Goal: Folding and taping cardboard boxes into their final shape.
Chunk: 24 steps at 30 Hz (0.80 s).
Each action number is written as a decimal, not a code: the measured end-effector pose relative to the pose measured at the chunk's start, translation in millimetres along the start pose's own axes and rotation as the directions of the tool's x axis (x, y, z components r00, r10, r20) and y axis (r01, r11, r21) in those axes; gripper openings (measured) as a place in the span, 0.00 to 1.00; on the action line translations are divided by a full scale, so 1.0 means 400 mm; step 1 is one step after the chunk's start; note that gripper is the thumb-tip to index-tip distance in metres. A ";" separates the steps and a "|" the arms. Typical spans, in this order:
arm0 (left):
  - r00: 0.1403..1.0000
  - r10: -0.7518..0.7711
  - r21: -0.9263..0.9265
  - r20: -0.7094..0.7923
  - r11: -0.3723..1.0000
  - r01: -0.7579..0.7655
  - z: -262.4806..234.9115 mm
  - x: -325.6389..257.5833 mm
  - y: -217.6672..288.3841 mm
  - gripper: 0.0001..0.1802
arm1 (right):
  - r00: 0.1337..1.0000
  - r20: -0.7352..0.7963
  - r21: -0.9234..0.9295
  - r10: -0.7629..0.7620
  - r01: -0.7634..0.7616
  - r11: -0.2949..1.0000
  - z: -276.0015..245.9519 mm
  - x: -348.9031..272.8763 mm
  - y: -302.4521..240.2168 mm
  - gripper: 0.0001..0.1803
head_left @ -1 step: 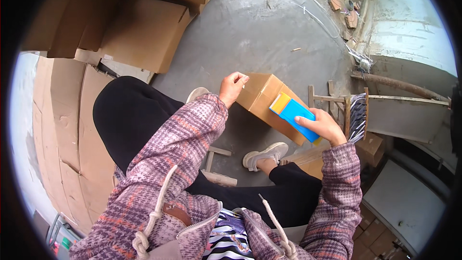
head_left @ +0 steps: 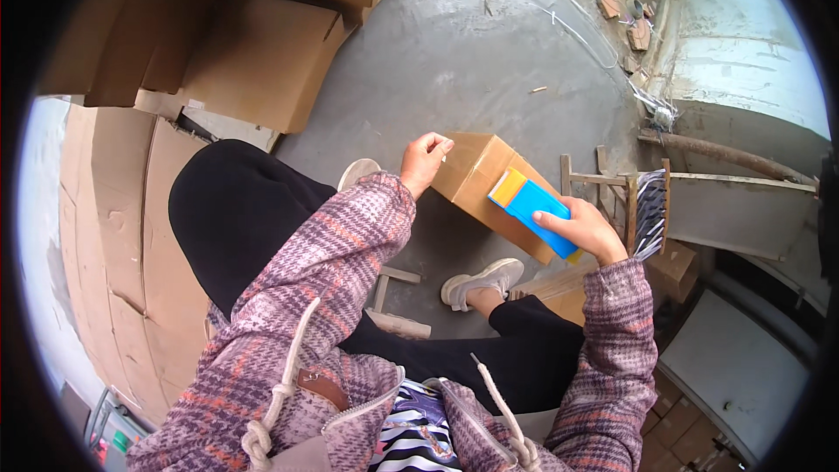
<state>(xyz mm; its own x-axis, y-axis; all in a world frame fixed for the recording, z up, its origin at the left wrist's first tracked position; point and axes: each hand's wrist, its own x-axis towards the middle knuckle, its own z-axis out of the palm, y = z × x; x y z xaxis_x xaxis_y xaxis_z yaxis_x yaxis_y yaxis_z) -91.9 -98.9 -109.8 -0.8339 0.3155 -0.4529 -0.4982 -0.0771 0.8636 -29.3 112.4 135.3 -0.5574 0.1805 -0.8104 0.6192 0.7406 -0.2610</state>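
Observation:
A closed brown cardboard box (head_left: 476, 166) stands in front of me, its top seam taped. My left hand (head_left: 425, 162) is by the box's left corner, thumb and fingers pinched together. A tiny white piece (head_left: 444, 158) shows at those fingertips, too small to name. Over the box's right side, my right hand (head_left: 584, 229) grips a flat blue and yellow packet (head_left: 535, 207). Its thumb lies on the blue face and its fingers are hidden beneath. The packet is tilted, its yellow end toward the box. Whether it touches the box, I cannot tell.
Large open cartons (head_left: 253, 61) stand at the far left, with flat cardboard (head_left: 131, 253) nearer. To the right is a small wooden stool (head_left: 647, 201) with a woven seat. More cardboard (head_left: 559, 293) lies by my right leg. A wooden frame piece (head_left: 393, 306) is between my feet.
My left hand has shifted very slightly, and the packet in my right hand has moved a touch left. Otherwise the scene is the same.

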 end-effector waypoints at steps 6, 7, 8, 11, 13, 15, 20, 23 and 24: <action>0.996 0.057 0.088 -0.069 0.995 -0.051 0.064 -0.018 -0.014 0.09 | 1.000 -0.008 -0.049 0.021 -0.021 0.999 0.000 0.021 0.017 0.37; 0.996 0.048 0.089 -0.072 0.995 -0.042 0.070 -0.023 -0.012 0.09 | 1.000 0.000 -0.049 0.025 -0.025 0.998 0.001 0.024 0.020 0.37; 0.994 0.072 0.103 -0.087 0.993 -0.063 0.076 -0.024 -0.008 0.09 | 0.999 -0.008 -0.057 0.037 -0.038 0.998 0.000 0.028 0.021 0.37; 0.986 0.128 0.184 -0.104 0.977 -0.107 0.077 -0.018 -0.016 0.10 | 0.999 0.004 -0.075 0.038 -0.038 0.996 0.001 0.045 0.025 0.37; 0.981 0.163 0.253 -0.105 0.958 -0.133 0.053 -0.018 -0.035 0.10 | 1.000 0.021 -0.083 0.021 -0.019 0.996 0.011 0.057 0.020 0.38; 0.986 -0.013 0.470 -0.166 0.878 0.091 0.019 -0.022 -0.067 0.08 | 0.999 -0.002 -0.091 0.041 -0.041 0.995 0.013 0.056 0.016 0.37; 0.936 0.323 0.502 -0.138 0.838 -0.215 0.069 -0.050 0.031 0.14 | 0.999 -0.010 -0.076 0.054 -0.054 0.996 -0.005 0.040 0.036 0.36; 0.978 0.199 0.409 0.064 0.889 -0.208 0.122 -0.093 0.055 0.34 | 1.000 0.000 -0.054 0.031 -0.031 0.998 0.006 0.046 0.006 0.37; 0.977 0.203 0.410 0.071 0.887 -0.214 0.120 -0.087 0.061 0.34 | 0.999 -0.016 -0.055 0.033 -0.034 0.998 0.006 0.046 0.004 0.38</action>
<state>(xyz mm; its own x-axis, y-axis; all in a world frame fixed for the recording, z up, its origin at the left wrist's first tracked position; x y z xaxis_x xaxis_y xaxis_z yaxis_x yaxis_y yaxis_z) -63.7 -66.4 -62.3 -0.8987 0.3596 -0.2512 -0.1657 0.2519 0.9535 -37.2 115.1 118.9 -0.5453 0.2147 -0.8103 0.6062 0.7686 -0.2043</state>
